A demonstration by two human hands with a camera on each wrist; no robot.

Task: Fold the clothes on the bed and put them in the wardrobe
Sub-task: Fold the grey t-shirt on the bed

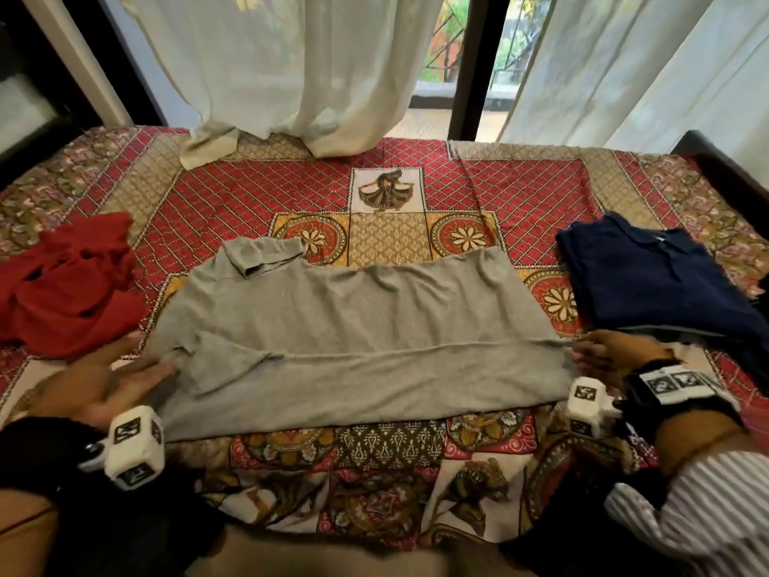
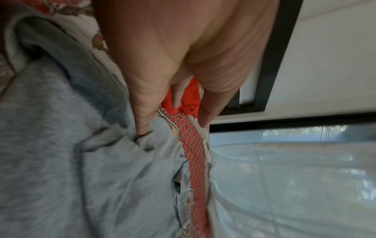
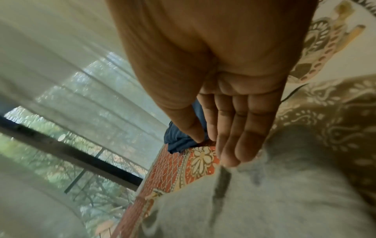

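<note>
Pale sheer curtains (image 1: 291, 68) hang before a dark-framed window at the far side of a bed covered with a red, gold and cream patterned bedspread (image 1: 499, 193). On the middle of the bedspread lies a grey cotton T-shirt (image 1: 353, 326), spread sideways with its near long edge folded over and one short sleeve turned onto the body at the far left. A crumpled red garment (image 1: 70, 285) sits well to the left of it, and a folded navy blue polo shirt (image 1: 657, 276) rests to the right, near the bed's edge.

The person's left hand (image 1: 104, 385) lies at the T-shirt's left end, fingers (image 2: 142, 112) straight and loosely spread, one fingertip touching the grey cloth. The right hand (image 1: 603, 356) sits at the T-shirt's right end, its fingers (image 3: 234, 128) straight and held together, tips just at the hem. Neither hand pinches the fabric. White marker cubes (image 1: 133, 447) are strapped at both wrists, and a striped sleeve (image 1: 699, 514) covers the right forearm.
</note>
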